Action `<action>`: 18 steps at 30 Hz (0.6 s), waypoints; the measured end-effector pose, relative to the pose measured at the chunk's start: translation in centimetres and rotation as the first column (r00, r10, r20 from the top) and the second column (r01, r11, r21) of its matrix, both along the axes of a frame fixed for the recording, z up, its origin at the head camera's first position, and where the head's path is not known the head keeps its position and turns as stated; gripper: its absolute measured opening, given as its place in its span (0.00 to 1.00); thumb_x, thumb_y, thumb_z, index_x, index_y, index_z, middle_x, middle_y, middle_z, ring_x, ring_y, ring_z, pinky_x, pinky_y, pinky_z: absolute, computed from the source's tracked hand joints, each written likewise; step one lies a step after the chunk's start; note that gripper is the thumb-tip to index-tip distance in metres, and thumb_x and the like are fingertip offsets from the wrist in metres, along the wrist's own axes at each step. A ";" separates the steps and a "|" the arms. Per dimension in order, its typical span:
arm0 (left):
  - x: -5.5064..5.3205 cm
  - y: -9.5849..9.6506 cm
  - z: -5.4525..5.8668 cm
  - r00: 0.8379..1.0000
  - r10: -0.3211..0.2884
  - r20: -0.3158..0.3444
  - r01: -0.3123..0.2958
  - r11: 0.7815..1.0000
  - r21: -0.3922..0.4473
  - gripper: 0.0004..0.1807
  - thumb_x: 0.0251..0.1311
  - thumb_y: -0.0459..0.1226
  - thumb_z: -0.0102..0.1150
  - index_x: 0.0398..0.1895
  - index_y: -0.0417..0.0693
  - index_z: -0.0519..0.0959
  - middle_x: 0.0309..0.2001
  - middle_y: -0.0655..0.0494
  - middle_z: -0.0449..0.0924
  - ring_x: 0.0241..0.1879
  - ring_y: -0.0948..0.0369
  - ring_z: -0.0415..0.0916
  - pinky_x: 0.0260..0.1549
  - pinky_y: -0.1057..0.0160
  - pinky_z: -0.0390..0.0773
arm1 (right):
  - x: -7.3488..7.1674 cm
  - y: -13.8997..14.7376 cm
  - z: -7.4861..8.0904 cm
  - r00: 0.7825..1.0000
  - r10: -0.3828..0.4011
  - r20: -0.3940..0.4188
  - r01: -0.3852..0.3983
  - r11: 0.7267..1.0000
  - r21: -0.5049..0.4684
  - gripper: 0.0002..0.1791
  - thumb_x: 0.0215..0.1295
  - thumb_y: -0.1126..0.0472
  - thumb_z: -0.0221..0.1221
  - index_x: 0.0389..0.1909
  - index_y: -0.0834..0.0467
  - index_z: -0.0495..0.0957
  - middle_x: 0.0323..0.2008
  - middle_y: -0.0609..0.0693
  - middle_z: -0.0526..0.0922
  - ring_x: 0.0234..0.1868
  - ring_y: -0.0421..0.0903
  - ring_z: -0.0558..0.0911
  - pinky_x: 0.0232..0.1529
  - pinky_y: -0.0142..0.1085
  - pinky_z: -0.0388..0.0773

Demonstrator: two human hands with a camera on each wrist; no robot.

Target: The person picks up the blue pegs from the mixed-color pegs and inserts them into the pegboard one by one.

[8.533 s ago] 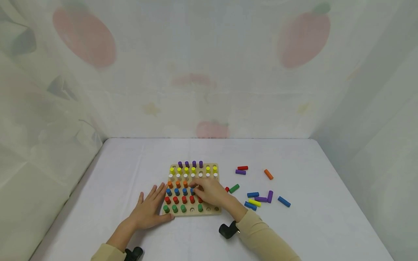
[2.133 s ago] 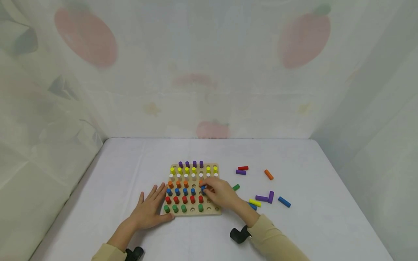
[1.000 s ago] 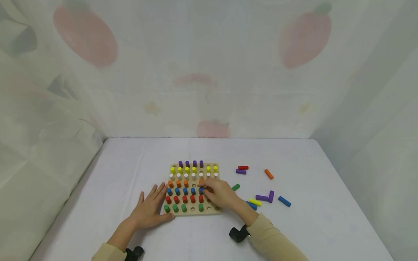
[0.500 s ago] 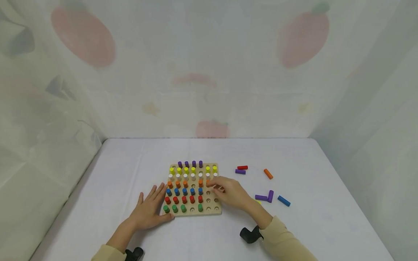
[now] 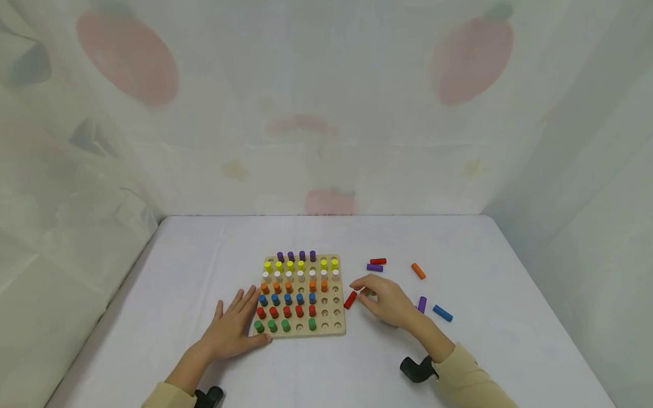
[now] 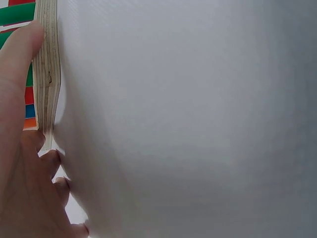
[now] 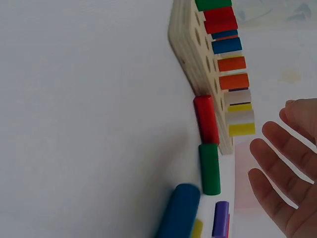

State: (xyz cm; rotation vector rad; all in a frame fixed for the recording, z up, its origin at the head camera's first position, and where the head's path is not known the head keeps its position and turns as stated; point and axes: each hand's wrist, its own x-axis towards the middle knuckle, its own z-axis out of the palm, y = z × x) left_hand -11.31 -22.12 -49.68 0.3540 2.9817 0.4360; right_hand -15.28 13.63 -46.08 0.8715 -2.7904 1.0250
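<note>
Red peg [image 5: 350,300] just beside the pegboard's [image 5: 330,319] right edge, probably light, stiff and prone to roll; best pinched across the middle. Right hand [image 5: 389,301] near it, fingers loosely extended, holding nothing; left hand [image 5: 229,331] spread against the pegboard's left side.

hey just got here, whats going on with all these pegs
A person is working at a wooden pegboard. The left hand rests against its left side. The right hand is among the loose pegs to the right, near a red peg, with no peg seen in its fingers. The board's pegs stand in single-colour rows, but several holes are empty, mostly toward the right. Red, green, purple, orange and blue pegs lie loose.
</note>
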 end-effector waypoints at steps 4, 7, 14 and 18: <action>0.0 0.0 0.1 1.000 0.000 0.001 0.000 1.000 0.005 0.56 0.33 0.72 0.48 0.67 0.55 0.48 0.67 0.55 0.46 0.66 0.48 0.42 0.54 0.34 0.37 | 0.5 1.0 -0.5 1.000 -0.009 0.010 0.009 1.000 0.024 0.14 0.55 0.59 0.58 0.44 0.51 0.75 0.38 0.42 0.79 0.36 0.35 0.76 0.36 0.32 0.76; 0.0 0.1 0.2 1.000 -0.002 0.003 0.002 1.000 0.007 0.57 0.33 0.72 0.48 0.67 0.55 0.48 0.67 0.55 0.46 0.66 0.48 0.41 0.54 0.34 0.37 | 0.9 1.9 -0.9 1.000 -0.026 -0.002 0.026 0.998 0.053 0.15 0.54 0.58 0.58 0.44 0.51 0.75 0.37 0.42 0.79 0.35 0.35 0.76 0.35 0.30 0.76; 0.0 0.1 0.2 1.000 -0.003 0.001 0.003 1.000 0.008 0.57 0.33 0.72 0.48 0.67 0.55 0.48 0.67 0.55 0.46 0.66 0.48 0.41 0.54 0.33 0.37 | 1.9 3.7 -1.5 0.994 -0.089 -0.070 0.096 0.990 0.102 0.17 0.49 0.56 0.62 0.43 0.47 0.75 0.31 0.38 0.76 0.31 0.34 0.74 0.31 0.25 0.74; 0.0 0.1 0.2 1.000 -0.003 -0.001 0.003 1.000 0.006 0.57 0.33 0.72 0.48 0.67 0.54 0.48 0.67 0.55 0.46 0.65 0.48 0.42 0.54 0.33 0.37 | 2.5 4.5 -1.8 0.990 -0.130 -0.061 0.135 0.986 0.093 0.16 0.48 0.57 0.63 0.41 0.47 0.76 0.29 0.37 0.75 0.29 0.35 0.72 0.29 0.24 0.72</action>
